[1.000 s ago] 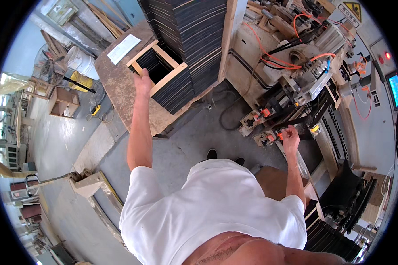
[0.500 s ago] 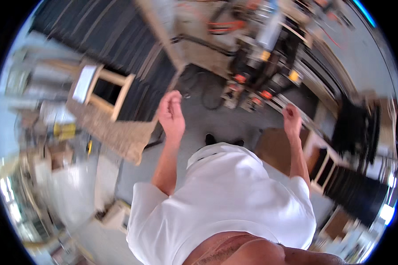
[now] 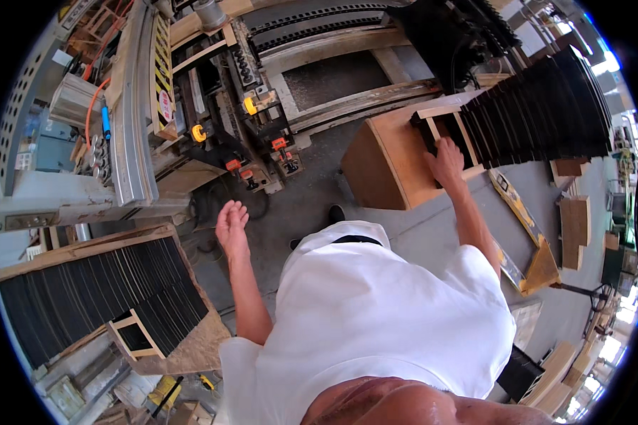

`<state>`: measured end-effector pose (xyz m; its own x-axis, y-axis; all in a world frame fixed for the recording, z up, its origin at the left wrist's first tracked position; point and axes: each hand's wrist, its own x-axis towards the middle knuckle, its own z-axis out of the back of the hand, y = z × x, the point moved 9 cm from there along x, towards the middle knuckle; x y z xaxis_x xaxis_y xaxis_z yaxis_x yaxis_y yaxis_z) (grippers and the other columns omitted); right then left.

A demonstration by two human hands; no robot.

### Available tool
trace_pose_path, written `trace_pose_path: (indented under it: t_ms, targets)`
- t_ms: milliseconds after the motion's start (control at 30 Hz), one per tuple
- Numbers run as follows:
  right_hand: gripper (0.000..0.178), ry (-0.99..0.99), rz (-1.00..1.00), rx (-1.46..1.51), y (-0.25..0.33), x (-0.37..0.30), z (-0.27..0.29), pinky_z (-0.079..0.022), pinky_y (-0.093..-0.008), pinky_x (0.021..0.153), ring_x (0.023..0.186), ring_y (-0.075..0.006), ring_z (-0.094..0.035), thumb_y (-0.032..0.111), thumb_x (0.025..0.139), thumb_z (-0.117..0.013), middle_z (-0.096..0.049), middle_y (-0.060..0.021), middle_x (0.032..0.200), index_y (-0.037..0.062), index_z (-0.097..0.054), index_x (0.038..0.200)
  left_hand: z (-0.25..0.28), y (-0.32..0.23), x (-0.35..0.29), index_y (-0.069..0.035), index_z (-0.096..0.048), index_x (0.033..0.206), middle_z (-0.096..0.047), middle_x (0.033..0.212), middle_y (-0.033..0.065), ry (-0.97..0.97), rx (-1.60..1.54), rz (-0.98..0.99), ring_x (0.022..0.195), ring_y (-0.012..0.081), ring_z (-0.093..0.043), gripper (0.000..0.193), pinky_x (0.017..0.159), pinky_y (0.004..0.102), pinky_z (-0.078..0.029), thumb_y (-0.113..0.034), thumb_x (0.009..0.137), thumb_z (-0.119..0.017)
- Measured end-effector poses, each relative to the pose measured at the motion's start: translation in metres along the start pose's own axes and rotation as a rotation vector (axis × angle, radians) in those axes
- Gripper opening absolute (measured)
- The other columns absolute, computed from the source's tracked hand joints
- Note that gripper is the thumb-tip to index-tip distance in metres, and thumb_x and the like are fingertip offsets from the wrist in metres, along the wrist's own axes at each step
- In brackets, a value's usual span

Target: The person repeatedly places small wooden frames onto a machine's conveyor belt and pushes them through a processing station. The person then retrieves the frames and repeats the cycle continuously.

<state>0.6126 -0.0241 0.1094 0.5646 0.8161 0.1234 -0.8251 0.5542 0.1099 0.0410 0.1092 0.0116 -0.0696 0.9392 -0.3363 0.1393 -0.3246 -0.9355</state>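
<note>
At the right, my right hand reaches over the near side of a small light-wood frame with a dark middle. Its fingers are apart and overlap the frame; whether they grip it I cannot make out. This frame stands at the near end of a long row of black-faced panels, on top of a brown wooden box. My left hand hangs in the air over the floor, left of my body, with loosely bent fingers and nothing in them.
Ahead stands a machine with metal rails, orange-and-black clamps and yellow knobs. More black panels lie on a board at left, with another wooden frame. A yellow pallet truck sits at right.
My view has swung right, toward the machine and the right-hand stack. My right hand has gone from free air to the wooden frame there. The left hand remains raised and free.
</note>
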Motion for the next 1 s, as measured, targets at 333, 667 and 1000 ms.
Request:
trace_pose_path:
  t_ms: [333, 667, 1000]
  targets:
    - [0.026, 0.103, -0.145, 0.146, -0.057, -0.003, -0.036, -0.05, -0.0479, 0.079, 0.096, -0.0365, -0.062, 0.016, 0.083, -0.067, -0.066, -0.0146, 0.099, 0.0077, -0.059, 0.106, -0.079, -0.067, 0.098, 0.002, -0.053, 0.128, -0.063, 0.121, 0.015, -0.031, 0.033, -0.08, 0.103, 0.0215, -0.065, 0.038, 0.089, 0.0328, -0.054, -0.023, 0.099, -0.056]
    - [0.025, -0.093, -0.13, 0.541, -0.002, 0.006, 0.021, -0.048, -0.0379, 0.073, 0.082, -0.0266, -0.06, 0.008, 0.087, -0.067, -0.061, -0.011, 0.091, 0.0082, -0.061, 0.111, -0.147, -0.125, 0.292, 0.003, -0.033, 0.144, -0.047, 0.141, 0.0224, 0.159, -0.214, -0.007, 0.13, 0.0329, -0.047, 0.068, 0.108, 0.0441, -0.039, -0.038, 0.096, -0.059]
    - [0.027, -0.073, 0.236, 0.586, 0.188, 0.061, 0.055, -0.052, -0.0373, 0.075, 0.085, -0.0309, -0.063, 0.0, 0.081, -0.068, -0.063, -0.014, 0.095, 0.0057, -0.063, 0.107, -0.176, -0.14, 0.419, 0.009, -0.027, 0.142, -0.032, 0.144, 0.0312, -0.001, -0.697, 0.028, 0.13, 0.0444, -0.042, 0.069, 0.102, 0.0531, -0.048, -0.029, 0.096, -0.06]
